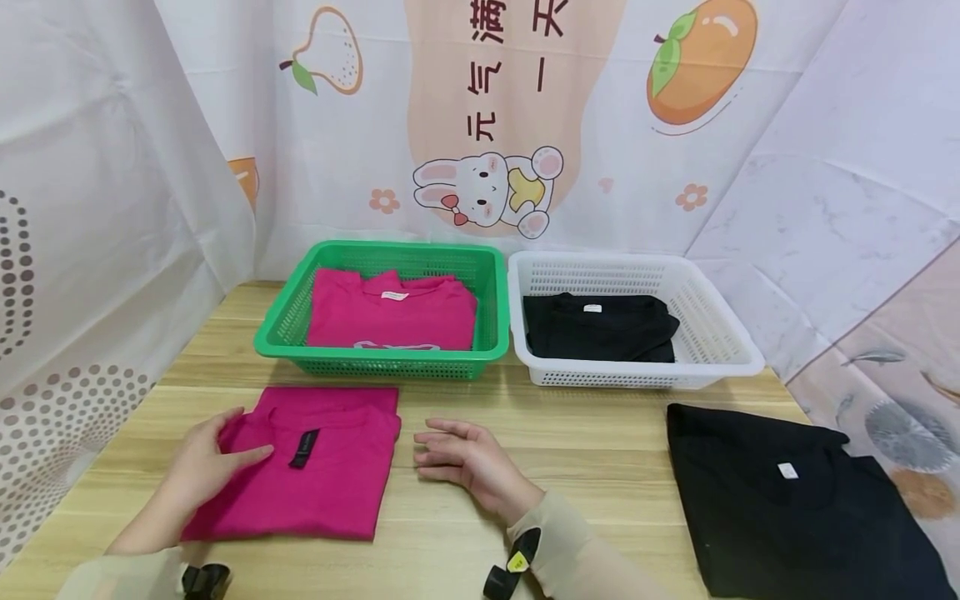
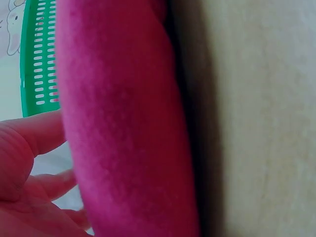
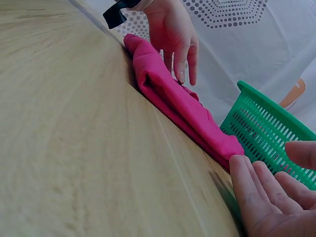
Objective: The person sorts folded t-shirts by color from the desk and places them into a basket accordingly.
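Observation:
A folded magenta T-shirt (image 1: 337, 492) with a black neck label lies on the wooden table, its collar toward the baskets. My left hand (image 1: 198, 462) rests at the shirt's left edge, thumb over the cloth near the collar and fingers extended along the upper left side. In the left wrist view the shirt's thick folded edge (image 2: 123, 108) fills the middle, beside the left thumb and fingers. My right hand (image 1: 472, 467) hovers just right of the shirt with fingers loosely extended and nothing in it. From the right wrist view, whether its fingertips touch the shirt's edge I cannot tell.
A green basket (image 1: 382, 364) behind the shirt holds a folded pink T-shirt (image 1: 390, 312). Beside it, a white basket (image 1: 712, 333) contains a folded black T-shirt (image 1: 600, 333). Another folded black garment (image 1: 787, 525) lies at the table's right. A printed curtain (image 1: 337, 167) hangs behind.

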Tool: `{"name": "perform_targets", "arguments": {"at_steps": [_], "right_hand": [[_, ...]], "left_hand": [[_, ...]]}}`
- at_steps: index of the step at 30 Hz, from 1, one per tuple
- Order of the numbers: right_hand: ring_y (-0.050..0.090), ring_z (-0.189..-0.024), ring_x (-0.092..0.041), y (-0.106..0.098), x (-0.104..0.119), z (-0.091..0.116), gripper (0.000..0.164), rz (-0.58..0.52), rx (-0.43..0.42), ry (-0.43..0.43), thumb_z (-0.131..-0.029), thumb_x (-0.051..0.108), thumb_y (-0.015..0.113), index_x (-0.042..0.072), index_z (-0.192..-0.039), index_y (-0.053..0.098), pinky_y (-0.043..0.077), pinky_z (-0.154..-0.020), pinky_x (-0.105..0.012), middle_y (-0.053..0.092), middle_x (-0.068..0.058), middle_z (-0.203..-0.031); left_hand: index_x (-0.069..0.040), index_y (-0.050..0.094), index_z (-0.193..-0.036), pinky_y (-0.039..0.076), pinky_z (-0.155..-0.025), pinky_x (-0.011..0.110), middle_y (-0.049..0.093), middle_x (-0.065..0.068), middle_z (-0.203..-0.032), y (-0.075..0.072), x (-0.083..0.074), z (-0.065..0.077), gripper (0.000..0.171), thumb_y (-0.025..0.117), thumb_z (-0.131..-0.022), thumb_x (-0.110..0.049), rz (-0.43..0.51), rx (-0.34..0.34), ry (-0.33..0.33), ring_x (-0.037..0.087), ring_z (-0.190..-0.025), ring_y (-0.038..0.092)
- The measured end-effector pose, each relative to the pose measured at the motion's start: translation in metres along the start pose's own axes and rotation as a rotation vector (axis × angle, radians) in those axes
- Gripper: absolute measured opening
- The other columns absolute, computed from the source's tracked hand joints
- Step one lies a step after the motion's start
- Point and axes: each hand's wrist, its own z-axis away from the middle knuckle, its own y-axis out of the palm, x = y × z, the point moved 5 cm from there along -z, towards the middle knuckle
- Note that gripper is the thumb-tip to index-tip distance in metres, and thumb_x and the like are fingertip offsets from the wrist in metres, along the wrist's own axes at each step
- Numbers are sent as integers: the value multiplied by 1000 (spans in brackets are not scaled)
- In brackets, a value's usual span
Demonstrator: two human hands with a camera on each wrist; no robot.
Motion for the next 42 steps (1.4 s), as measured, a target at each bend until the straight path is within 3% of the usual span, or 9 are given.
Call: {"name": "perform_targets", "arguments": {"at_steps": [7,14,19,22,26,30,34,42], "right_hand": [[69,-103,-22,0,-3,-1,53,-7,1,20,-97,3,53,-8,-146,38,54,-97,-42,52,-30,-140],[68,-105,-22,1,-2,0,55,7,-10,33,-96,3,55,-7,-147,38,54,-98,-41,52,-29,-141],[67,-109,-24,5,-2,3,60,34,-7,53,-94,2,58,-8,-148,35,53,-100,-41,49,-28,-144],[67,-110,-26,8,-2,5,62,45,-5,65,-93,1,58,-8,-149,33,52,-100,-42,47,-28,-145],[67,-110,-26,10,-3,6,64,42,-3,79,-93,0,58,-8,-150,30,52,-100,-43,47,-28,-145],[67,-108,-26,11,-2,7,63,36,-2,88,-93,-1,56,-7,-150,30,51,-101,-46,48,-28,-145],[67,-101,-23,12,-1,9,61,22,-10,94,-92,-1,56,-5,-149,33,51,-100,-48,50,-26,-142],[65,-94,-17,14,1,12,59,14,-17,99,-90,-3,56,1,-147,42,54,-95,-44,55,-20,-132]], "left_hand": [[19,19,-145,15,-98,72,22,50,-139,1,5,2,96,74,-86,-32,-53,-2,-43,65,-128,19],[17,-8,-149,19,-106,73,14,50,-143,3,8,-1,115,76,-86,-30,54,37,-139,66,-131,13],[16,-12,-148,23,-109,70,15,49,-145,4,7,-2,116,76,-86,-25,116,49,-129,63,-133,20],[15,-13,-149,23,-110,70,16,48,-147,7,6,-2,116,76,-86,-24,155,62,-109,61,-134,22],[12,-11,-151,32,-106,65,21,45,-148,12,4,-2,114,76,-87,-26,193,85,-95,58,-133,31],[12,-3,-152,48,-93,49,31,45,-144,17,1,-2,107,75,-88,-24,208,100,-80,52,-124,47],[13,7,-152,53,-80,34,41,44,-137,20,-2,-2,99,74,-89,-22,209,117,-68,39,-109,61],[7,11,-153,56,-78,35,47,39,-136,30,-8,3,92,71,-92,-25,286,235,-59,25,-101,66]]}}
